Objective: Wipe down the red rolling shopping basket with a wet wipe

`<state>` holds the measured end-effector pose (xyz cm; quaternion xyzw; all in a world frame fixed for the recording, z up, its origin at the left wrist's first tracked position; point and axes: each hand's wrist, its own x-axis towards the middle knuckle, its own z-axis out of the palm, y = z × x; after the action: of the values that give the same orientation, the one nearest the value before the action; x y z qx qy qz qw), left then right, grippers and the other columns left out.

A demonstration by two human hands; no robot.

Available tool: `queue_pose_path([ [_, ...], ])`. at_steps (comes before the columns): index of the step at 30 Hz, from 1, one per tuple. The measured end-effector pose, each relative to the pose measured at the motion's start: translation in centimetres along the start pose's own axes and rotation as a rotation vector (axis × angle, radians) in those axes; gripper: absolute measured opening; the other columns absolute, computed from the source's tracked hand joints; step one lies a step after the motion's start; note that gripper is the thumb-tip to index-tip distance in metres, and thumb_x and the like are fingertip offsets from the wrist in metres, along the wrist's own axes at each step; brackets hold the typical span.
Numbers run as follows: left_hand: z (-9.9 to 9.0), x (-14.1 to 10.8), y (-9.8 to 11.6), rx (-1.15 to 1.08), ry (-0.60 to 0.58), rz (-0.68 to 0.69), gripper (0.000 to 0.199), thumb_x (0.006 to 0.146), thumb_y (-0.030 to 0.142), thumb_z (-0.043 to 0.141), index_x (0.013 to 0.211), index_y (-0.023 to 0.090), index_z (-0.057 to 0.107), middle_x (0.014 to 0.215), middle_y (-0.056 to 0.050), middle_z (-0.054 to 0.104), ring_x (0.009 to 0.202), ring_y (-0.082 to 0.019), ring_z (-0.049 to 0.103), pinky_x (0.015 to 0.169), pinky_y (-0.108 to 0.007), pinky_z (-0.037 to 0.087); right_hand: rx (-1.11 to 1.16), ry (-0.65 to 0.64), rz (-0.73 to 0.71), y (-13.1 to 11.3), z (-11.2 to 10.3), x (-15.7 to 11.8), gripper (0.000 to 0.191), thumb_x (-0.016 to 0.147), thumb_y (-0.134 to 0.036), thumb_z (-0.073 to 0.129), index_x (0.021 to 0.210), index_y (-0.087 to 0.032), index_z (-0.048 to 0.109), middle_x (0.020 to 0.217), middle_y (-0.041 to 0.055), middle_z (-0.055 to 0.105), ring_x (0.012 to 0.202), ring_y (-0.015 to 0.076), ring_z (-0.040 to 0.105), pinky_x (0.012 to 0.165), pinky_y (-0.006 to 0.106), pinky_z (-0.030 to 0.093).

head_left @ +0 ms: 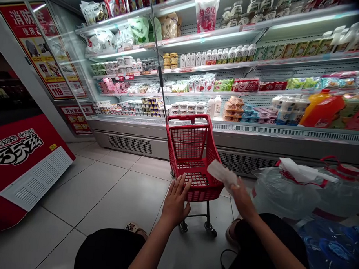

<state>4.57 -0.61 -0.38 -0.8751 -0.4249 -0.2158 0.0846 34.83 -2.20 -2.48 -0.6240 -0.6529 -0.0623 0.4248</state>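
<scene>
In a store aisle, a lit refrigerated case (pixel 129 127) lines the far side of a pale tile floor (pixel 107 187), with a red cabinet (pixel 6 191) at left and large water bottles (pixel 286 197) at near right. Between my knees and the case stands a small red shopping cart (pixel 195 194), its basket showing only bare mesh. My left hand (pixel 171 199) is at the basket's near left corner, palm down, fingers slightly spread, thumb apart. My right hand (pixel 244 197) pinches a white wipe (pixel 221 173) over the near right rim. The careful way, I judge, is to brace the near rim with the left palm, since the wheels may let the cart roll, and to lay the wipe flat on the plastic under light, even pressure, clear of the mesh holes, where it could snag. Blur softens the wipe, so I cannot tell whether it is paper or cloth, or whether it touches the rim. Left-hand contact is equally unclear. My right fingertips are partly hidden, and the picture's edge cuts off the bottles.
</scene>
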Motion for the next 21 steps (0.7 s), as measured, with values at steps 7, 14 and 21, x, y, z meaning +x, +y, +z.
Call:
queue_pose_path([
  [7, 0.3, 0.1, 0.4, -0.001, 0.024, -0.015, 0.098, 0.082, 0.015, 0.063, 0.168, 0.025, 0.017, 0.177, -0.006, 0.005, 0.163, -0.031, 0.009, 0.130, -0.055, 0.023, -0.044, 0.193, -0.046, -0.5, -6.3, 5.3, 0.063, 0.108, -0.032, 0.025, 0.170, -0.024, 0.012, 0.173, 0.0088, 0.026, 0.156, 0.0306, 0.032, 0.123, 0.055, 0.036],
  [14, 0.5, -0.4, 1.3, 0.009, 0.007, -0.017, 0.095, 0.083, 0.017, 0.064, 0.167, 0.024, 0.020, 0.177, -0.008, 0.006, 0.163, -0.032, 0.009, 0.130, -0.057, 0.018, -0.221, -0.185, -0.316, 1.6, 0.0, 1.6, 0.067, 0.107, -0.025, 0.028, 0.169, -0.033, 0.002, 0.173, -0.0014, 0.026, 0.155, 0.0191, 0.034, 0.126, 0.045, 0.033],
  [21, 0.3, -1.0, 2.4, -0.040, 0.040, -0.074, 0.102, 0.079, 0.018, 0.067, 0.167, 0.025, 0.015, 0.177, -0.009, 0.004, 0.163, -0.035, 0.006, 0.129, -0.063, 0.017, -0.241, -0.134, -0.230, -2.6, 1.3, -2.8, 0.070, 0.106, -0.023, 0.029, 0.169, -0.031, -0.001, 0.173, -0.0019, 0.023, 0.159, 0.0229, 0.024, 0.128, 0.050, 0.027],
])
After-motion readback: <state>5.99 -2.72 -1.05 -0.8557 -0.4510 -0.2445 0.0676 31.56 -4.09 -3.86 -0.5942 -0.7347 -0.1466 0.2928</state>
